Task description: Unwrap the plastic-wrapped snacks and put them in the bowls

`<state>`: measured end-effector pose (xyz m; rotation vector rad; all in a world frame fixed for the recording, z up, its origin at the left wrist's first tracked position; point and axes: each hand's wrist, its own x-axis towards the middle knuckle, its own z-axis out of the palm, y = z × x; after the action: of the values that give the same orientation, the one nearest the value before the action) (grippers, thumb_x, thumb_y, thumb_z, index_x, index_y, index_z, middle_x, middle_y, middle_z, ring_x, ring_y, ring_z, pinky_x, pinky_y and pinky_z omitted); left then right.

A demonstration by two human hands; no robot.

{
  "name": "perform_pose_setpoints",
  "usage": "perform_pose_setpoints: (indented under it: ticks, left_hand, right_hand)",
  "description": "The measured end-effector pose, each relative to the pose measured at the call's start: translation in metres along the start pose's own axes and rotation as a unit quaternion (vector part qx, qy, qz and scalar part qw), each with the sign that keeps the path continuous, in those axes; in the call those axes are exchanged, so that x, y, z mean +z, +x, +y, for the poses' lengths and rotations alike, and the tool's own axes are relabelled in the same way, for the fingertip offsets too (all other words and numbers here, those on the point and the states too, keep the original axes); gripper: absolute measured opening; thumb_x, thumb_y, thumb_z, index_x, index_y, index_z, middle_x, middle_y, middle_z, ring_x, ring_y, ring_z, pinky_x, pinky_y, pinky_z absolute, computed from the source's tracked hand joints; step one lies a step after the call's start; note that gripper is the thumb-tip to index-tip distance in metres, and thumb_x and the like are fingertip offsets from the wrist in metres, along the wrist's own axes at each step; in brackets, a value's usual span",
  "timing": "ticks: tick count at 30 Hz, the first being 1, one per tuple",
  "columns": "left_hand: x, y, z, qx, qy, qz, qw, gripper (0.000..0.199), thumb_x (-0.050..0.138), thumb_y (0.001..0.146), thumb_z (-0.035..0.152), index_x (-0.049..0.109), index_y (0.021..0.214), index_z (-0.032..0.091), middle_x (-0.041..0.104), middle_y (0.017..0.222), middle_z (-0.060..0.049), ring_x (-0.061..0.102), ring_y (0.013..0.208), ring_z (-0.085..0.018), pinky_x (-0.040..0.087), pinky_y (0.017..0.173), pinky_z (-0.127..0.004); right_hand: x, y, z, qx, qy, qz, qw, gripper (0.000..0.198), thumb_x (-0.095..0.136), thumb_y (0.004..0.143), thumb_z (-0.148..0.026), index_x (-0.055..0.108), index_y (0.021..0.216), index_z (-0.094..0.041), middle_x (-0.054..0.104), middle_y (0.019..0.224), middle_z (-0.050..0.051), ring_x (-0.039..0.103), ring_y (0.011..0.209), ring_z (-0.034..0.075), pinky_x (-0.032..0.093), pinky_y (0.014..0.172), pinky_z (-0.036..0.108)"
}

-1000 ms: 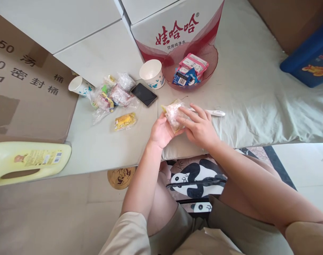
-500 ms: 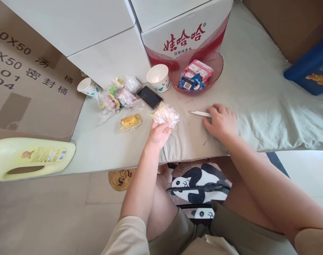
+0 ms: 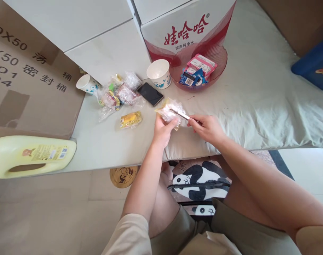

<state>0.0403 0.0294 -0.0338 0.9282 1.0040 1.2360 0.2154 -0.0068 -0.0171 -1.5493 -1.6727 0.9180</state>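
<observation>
My left hand (image 3: 163, 129) is closed on a crumpled clear-plastic packet (image 3: 168, 106) with yellowish edges, its thumb pressed on the near side. In my right hand (image 3: 207, 128) is a slim white-handled tool (image 3: 184, 115) with a thin dark metal end. That end lies over the packet's face; I cannot tell whether it has gone through the plastic. To the left of my left hand lies a yellow wrapped packet (image 3: 131, 119). Just behind the hands is a black phone (image 3: 150, 94).
A pink glass bowl (image 3: 219, 69) holds pink and blue sachets. Beside it stands a paper bowl (image 3: 158, 72), with a paper cup (image 3: 87, 84) farther left. Several crumpled wrapped packets (image 3: 120, 92) sit between them. A pale yellow jug (image 3: 26, 156) lies at the left edge.
My right hand has lifted the white-handled tool off the cloth and brought it left onto the packet. My left hand has shifted slightly right with the packet.
</observation>
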Motion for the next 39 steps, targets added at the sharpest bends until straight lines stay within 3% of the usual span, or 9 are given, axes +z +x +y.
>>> perform_pose_setpoints:
  ticks: [4, 7, 11, 16, 22, 25, 28, 34, 39]
  left_hand:
    - [-0.010, 0.006, 0.016, 0.013, -0.061, 0.064, 0.996, 0.062, 0.083, 0.066, 0.022, 0.056, 0.120, 0.037, 0.071, 0.107, 0.003, 0.067, 0.105, -0.015, 0.053, 0.090, -0.028]
    - [-0.013, 0.007, 0.019, 0.029, -0.067, 0.077, 0.994, 0.073, 0.085, 0.066, 0.021, 0.048, 0.126, 0.042, 0.069, 0.116, 0.005, 0.066, 0.105, -0.013, 0.054, 0.088, -0.026]
    - [0.000, -0.003, 0.003, 0.023, -0.020, 0.007, 1.000, 0.068, 0.091, 0.062, 0.028, 0.049, 0.115, 0.034, 0.067, 0.108, 0.004, 0.067, 0.093, -0.012, 0.052, 0.080, -0.022]
    - [0.013, -0.013, -0.014, 0.035, 0.062, -0.100, 0.992, 0.060, 0.090, 0.062, 0.047, 0.054, 0.106, 0.026, 0.067, 0.115, -0.004, 0.067, 0.103, -0.019, 0.053, 0.088, -0.029]
    - [-0.015, 0.006, -0.003, 0.139, 0.133, 0.092, 0.977, 0.039, 0.075, 0.079, 0.051, 0.059, 0.102, 0.024, 0.066, 0.114, -0.006, 0.062, 0.114, -0.019, 0.046, 0.103, -0.033]
    - [-0.027, 0.010, 0.002, 0.118, 0.171, 0.084, 0.975, 0.041, 0.077, 0.079, 0.043, 0.058, 0.111, 0.025, 0.065, 0.121, -0.007, 0.064, 0.108, -0.018, 0.049, 0.096, -0.032]
    - [-0.028, 0.008, 0.003, 0.080, 0.212, 0.070, 0.971, 0.044, 0.081, 0.073, 0.028, 0.059, 0.111, 0.025, 0.067, 0.116, -0.005, 0.066, 0.089, -0.014, 0.051, 0.081, -0.027]
    - [-0.032, 0.012, 0.012, 0.027, 0.187, 0.183, 0.965, 0.019, 0.060, 0.078, 0.017, 0.056, 0.095, 0.023, 0.060, 0.076, 0.004, 0.057, 0.054, -0.008, 0.038, 0.050, -0.019]
    - [-0.047, 0.017, 0.016, 0.042, 0.213, 0.215, 0.952, 0.036, 0.054, 0.079, 0.017, 0.058, 0.114, 0.025, 0.064, 0.109, -0.003, 0.066, 0.077, -0.014, 0.049, 0.062, -0.023]
  right_hand:
    - [-0.010, 0.001, 0.009, 0.034, -0.049, -0.024, 0.998, 0.032, 0.049, 0.088, -0.038, 0.076, 0.080, -0.022, 0.059, 0.056, 0.001, 0.053, 0.056, 0.017, 0.036, 0.056, 0.029]
    - [-0.024, 0.001, 0.018, 0.065, -0.096, 0.032, 0.993, 0.030, 0.052, 0.088, -0.036, 0.078, 0.094, -0.023, 0.071, 0.075, 0.004, 0.062, 0.069, 0.021, 0.041, 0.063, 0.031]
    - [-0.035, 0.004, 0.029, 0.085, -0.211, 0.117, 0.967, 0.033, 0.050, 0.093, -0.036, 0.076, 0.110, -0.026, 0.072, 0.112, 0.009, 0.067, 0.091, 0.028, 0.046, 0.070, 0.036]
    - [-0.034, 0.010, 0.035, 0.055, -0.276, 0.163, 0.946, 0.038, 0.048, 0.093, -0.030, 0.069, 0.123, -0.021, 0.067, 0.122, 0.015, 0.062, 0.110, 0.036, 0.046, 0.090, 0.049]
    - [-0.022, 0.005, 0.035, -0.075, -0.129, 0.133, 0.980, 0.038, 0.043, 0.094, -0.032, 0.064, 0.123, -0.019, 0.069, 0.120, 0.015, 0.064, 0.110, 0.032, 0.050, 0.095, 0.048]
    - [-0.008, 0.002, 0.033, -0.162, -0.089, 0.056, 0.981, 0.050, 0.056, 0.089, -0.042, 0.058, 0.133, -0.020, 0.066, 0.129, 0.015, 0.062, 0.116, 0.034, 0.049, 0.099, 0.050]
    - [0.003, 0.003, 0.029, -0.187, -0.076, 0.033, 0.979, 0.051, 0.060, 0.085, -0.033, 0.057, 0.135, -0.021, 0.069, 0.116, 0.012, 0.064, 0.107, 0.031, 0.052, 0.094, 0.048]
    - [-0.010, 0.008, 0.040, -0.153, -0.011, 0.167, 0.974, 0.018, 0.053, 0.080, -0.019, 0.067, 0.090, -0.023, 0.066, 0.099, 0.009, 0.066, 0.096, 0.027, 0.053, 0.090, 0.045]
    - [-0.024, 0.006, 0.049, -0.057, 0.028, 0.273, 0.960, 0.027, 0.042, 0.087, -0.020, 0.065, 0.100, -0.026, 0.068, 0.115, 0.009, 0.063, 0.114, 0.028, 0.052, 0.097, 0.052]
